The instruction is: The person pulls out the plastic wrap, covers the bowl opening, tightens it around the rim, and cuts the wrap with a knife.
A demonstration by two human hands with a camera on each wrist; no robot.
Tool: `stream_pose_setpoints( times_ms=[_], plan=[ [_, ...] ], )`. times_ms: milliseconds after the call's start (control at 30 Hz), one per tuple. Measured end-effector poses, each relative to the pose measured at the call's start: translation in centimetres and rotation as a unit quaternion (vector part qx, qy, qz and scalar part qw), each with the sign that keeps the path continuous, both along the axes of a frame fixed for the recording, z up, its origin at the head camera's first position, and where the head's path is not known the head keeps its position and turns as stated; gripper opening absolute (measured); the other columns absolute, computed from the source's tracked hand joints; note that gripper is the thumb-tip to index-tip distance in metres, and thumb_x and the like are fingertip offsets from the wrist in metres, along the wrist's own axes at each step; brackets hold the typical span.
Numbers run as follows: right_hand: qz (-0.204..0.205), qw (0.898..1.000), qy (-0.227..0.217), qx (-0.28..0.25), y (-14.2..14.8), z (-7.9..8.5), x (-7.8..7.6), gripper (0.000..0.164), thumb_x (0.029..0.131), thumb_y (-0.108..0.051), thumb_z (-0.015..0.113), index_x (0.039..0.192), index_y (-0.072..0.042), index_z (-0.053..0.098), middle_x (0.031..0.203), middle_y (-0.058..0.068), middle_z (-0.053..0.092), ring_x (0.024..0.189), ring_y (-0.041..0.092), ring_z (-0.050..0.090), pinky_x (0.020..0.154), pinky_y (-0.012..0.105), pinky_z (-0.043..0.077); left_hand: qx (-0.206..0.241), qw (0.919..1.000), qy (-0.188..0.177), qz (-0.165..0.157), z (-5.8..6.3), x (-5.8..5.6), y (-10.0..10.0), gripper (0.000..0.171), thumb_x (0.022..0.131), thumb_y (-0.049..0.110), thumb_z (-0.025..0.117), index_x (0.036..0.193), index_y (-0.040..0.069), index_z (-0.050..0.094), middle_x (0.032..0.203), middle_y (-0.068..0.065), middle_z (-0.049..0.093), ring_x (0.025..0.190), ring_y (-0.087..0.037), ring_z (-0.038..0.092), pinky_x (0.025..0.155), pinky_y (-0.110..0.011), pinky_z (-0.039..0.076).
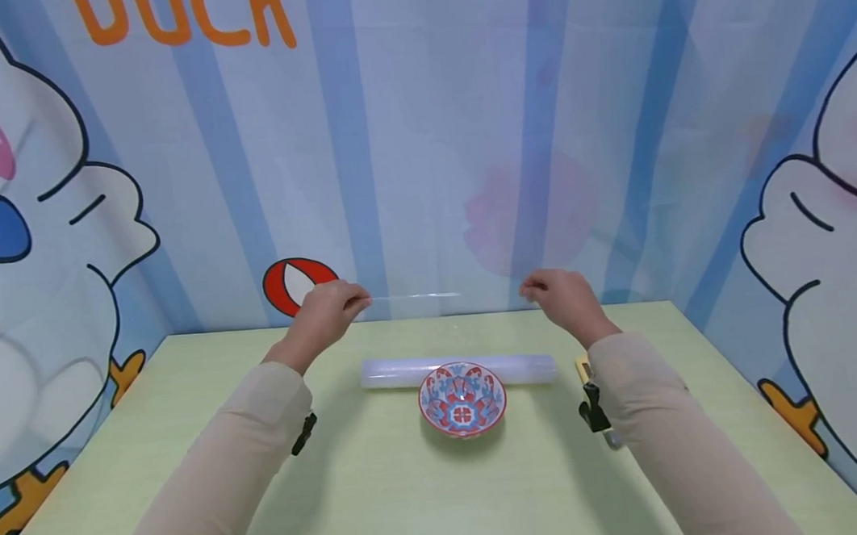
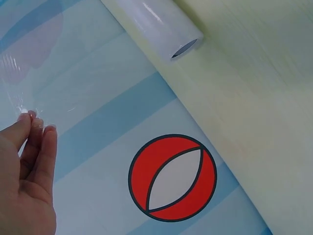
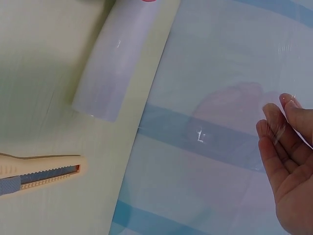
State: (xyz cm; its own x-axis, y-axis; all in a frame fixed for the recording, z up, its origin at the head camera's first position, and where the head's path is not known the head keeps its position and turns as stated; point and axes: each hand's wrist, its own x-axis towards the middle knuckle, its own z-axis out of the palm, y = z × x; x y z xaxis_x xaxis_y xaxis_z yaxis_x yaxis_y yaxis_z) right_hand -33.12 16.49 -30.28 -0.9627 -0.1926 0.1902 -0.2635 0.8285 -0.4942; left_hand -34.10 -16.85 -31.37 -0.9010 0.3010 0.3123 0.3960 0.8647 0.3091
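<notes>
Both hands are raised beyond the roll of cling film (image 1: 390,374), with a sheet of clear cling film (image 1: 415,296) stretched between them. My left hand (image 1: 325,317) pinches one corner of the sheet between thumb and fingers, as the left wrist view shows. The opposite corner is pinched by my right hand (image 1: 565,305); in the right wrist view film clings over its fingertips (image 3: 270,113). The roll lies crosswise on the table. In front of it stands an upright bowl (image 1: 462,403) with a red and blue pattern, overlapping the roll in the head view.
A yellow utility knife (image 3: 39,186) lies on the table near the roll's right end, partly hidden by the right sleeve in the head view. Behind the pale table (image 1: 455,500) hangs a blue striped cloth backdrop (image 1: 422,138) with printed cartoon figures.
</notes>
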Motion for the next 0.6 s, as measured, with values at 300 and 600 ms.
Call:
stream_pose_setpoints(
  times_ms=[300, 600],
  plan=[
    [-0.005, 1.000, 0.000, -0.009, 0.0, 0.9, -0.2, 0.025, 0.098, -0.019, 0.044, 0.109, -0.007, 0.064, 0.107, 0.015, 0.065, 0.097, 0.029, 0.058, 0.078, 0.042, 0.046, -0.001, 0.9998, 0.017, -0.013, 0.7, 0.2, -0.3, 0.021, 0.090, 0.021, 0.059, 0.102, 0.007, 0.069, 0.094, -0.008, 0.068, 0.085, -0.022, 0.061, 0.078, -0.036, 0.052],
    [-0.004, 1.000, 0.000, -0.017, 0.2, 1.4, -0.2, 0.026, 0.098, -0.019, 0.043, 0.111, -0.007, 0.063, 0.108, 0.015, 0.064, 0.099, 0.030, 0.058, 0.080, 0.043, 0.046, -0.009, 0.9998, 0.014, -0.009, 1.6, 0.2, -0.2, 0.021, 0.091, 0.021, 0.058, 0.102, 0.007, 0.068, 0.095, -0.008, 0.067, 0.084, -0.022, 0.060, 0.077, -0.036, 0.052]
  ],
)
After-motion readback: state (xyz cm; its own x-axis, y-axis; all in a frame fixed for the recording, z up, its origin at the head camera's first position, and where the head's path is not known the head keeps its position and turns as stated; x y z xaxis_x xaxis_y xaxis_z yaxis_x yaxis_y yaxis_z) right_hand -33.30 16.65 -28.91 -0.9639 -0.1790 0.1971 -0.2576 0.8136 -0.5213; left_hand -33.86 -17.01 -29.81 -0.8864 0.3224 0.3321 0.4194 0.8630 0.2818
